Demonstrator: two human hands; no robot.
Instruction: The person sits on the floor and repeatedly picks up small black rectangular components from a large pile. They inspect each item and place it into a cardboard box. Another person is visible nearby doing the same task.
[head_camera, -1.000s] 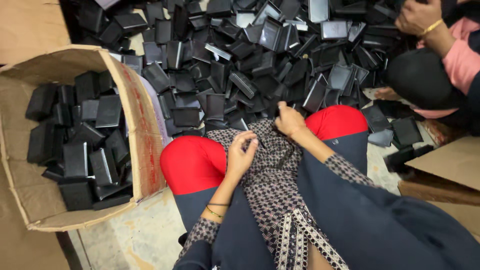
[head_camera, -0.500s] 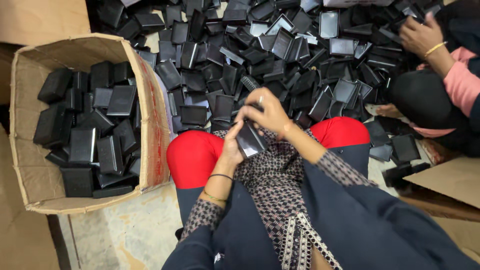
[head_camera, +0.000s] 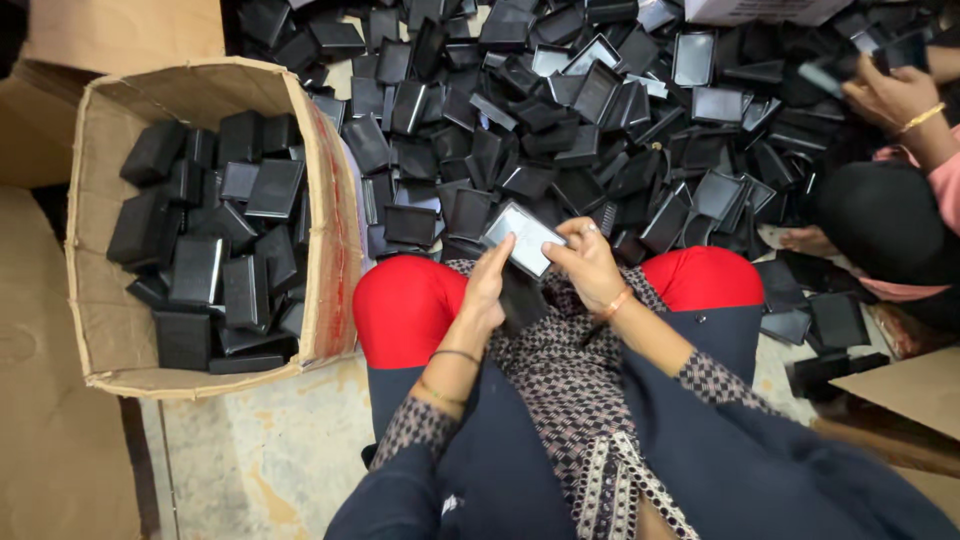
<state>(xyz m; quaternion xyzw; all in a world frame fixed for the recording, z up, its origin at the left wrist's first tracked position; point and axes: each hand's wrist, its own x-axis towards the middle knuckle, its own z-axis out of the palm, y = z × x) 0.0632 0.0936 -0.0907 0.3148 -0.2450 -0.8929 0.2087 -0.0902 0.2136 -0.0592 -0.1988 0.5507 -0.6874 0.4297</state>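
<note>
Above the seated person's lap, between two red-clad knees, both hands grasp one small black case (head_camera: 522, 238), its open face tilted upward and showing a pale inner panel. Left hand (head_camera: 487, 290): fingers closed along the case's near-left edge, thumb side toward the body. Right hand (head_camera: 588, 262): fingers closed on the case's right edge, a bangle at the wrist. Beyond the hands, a loose heap of black cases (head_camera: 560, 110) covers the floor up to the frame's top edge and reaches close to the knees. At left, an open cardboard box (head_camera: 322, 190) stands beside the left knee, its torn near wall just beside the heap and its inside partly filled with stacked black cases. Bare pale floor (head_camera: 260, 450) shows in a narrow strip between box and leg. At upper right, a co-worker's hand (head_camera: 893, 92) holds another case over the heap.
</note>
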